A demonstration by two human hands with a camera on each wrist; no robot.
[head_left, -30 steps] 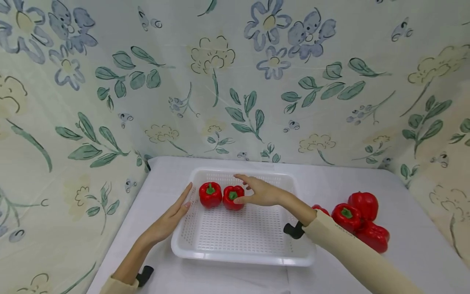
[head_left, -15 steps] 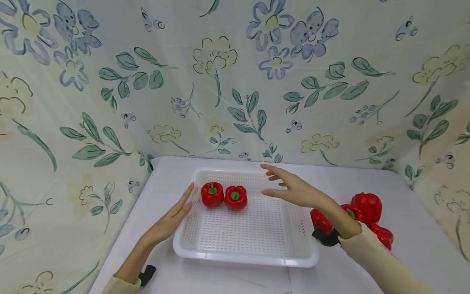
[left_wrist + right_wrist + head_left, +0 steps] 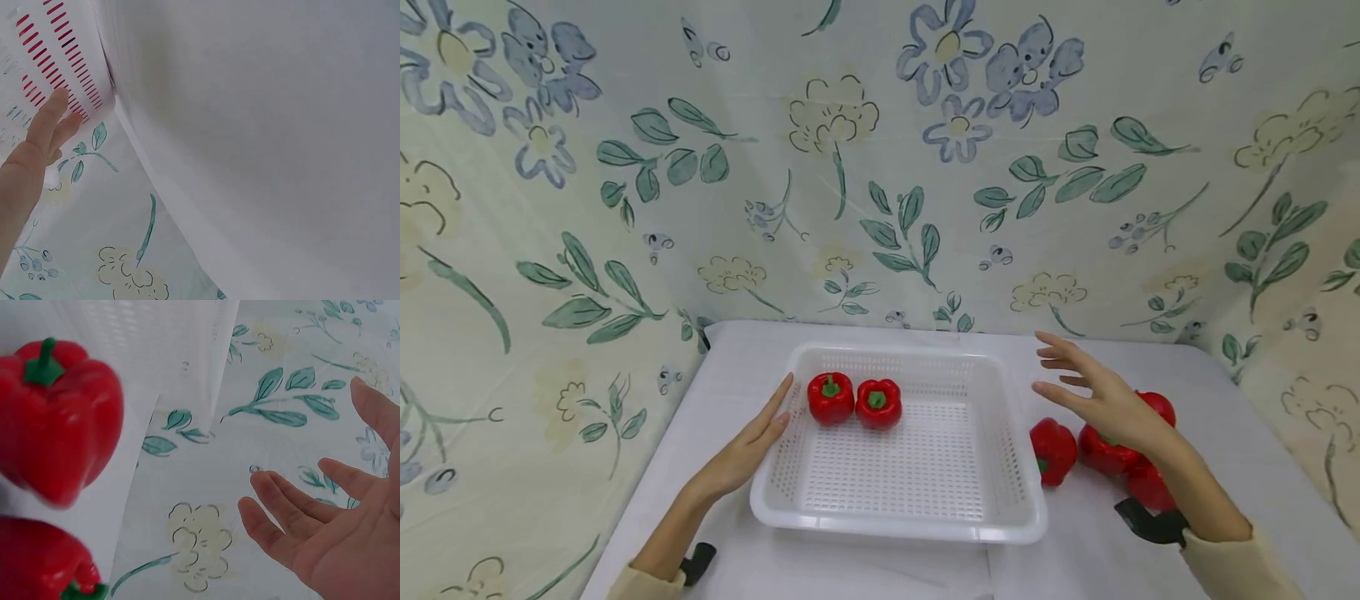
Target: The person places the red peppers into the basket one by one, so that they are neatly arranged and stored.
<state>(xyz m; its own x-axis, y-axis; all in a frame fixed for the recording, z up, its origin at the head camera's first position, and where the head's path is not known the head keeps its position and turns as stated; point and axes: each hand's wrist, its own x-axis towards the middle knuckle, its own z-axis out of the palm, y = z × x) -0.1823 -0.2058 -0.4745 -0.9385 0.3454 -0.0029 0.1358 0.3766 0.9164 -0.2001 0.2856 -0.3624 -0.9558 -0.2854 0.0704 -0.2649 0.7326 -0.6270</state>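
Observation:
Two red bell peppers, one at the left (image 3: 831, 398) and one beside it (image 3: 878, 404), sit stem up near the back left of a white perforated basket (image 3: 895, 533). My left hand (image 3: 747, 450) lies along the basket's left side with its fingers straight; in the left wrist view its fingertips (image 3: 59, 97) touch the slotted wall. My right hand (image 3: 1101, 400) is raised to the right of the basket, fingers spread and holding nothing. Below it a loose bell pepper (image 3: 1054, 450) lies beside the basket, and several more (image 3: 1105, 454) are partly hidden behind the hand and forearm.
A white cloth covers the table (image 3: 925, 575). A flower-printed curtain (image 3: 850, 208) hangs behind it and at both sides. Black wrist mounts (image 3: 1150, 523) show at both cuffs.
My right hand has moved right, from over the pepper in the basket, past the basket's right side to above the loose peppers. The left hand has stayed at the basket's left side.

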